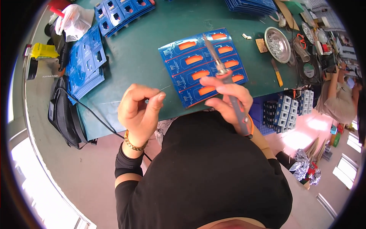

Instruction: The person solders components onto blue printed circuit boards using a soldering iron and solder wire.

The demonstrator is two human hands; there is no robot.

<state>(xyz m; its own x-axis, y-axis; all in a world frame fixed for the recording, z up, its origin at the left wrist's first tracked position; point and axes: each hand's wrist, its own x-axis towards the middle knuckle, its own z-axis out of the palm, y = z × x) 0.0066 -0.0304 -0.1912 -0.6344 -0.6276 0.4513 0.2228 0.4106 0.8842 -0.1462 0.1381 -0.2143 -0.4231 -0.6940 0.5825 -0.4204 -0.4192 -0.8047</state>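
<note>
My left hand [138, 108] is closed in a pinch, left of the blue circuit board panel [182, 61]. From its fingertips a thin solder wire [165, 88] points toward the panel's left edge, with more of it trailing out to the left. My right hand [234, 100] grips the grey and orange handle of a soldering iron [221, 68]. The iron's tip points away from me, above the panel's far part and seemingly apart from it. Orange shows in the panel's rows of openings. The panel lies at a slant near the table's front edge.
Stacks of blue panels [85, 63] stand at the left and far side of the green table [141, 49]. At right are a metal bowl [277, 45], a yellow-handled knife [277, 72] and a solder spool [309, 70]. A black cable [95, 116] crosses the left edge. Another person [337, 99] sits far right.
</note>
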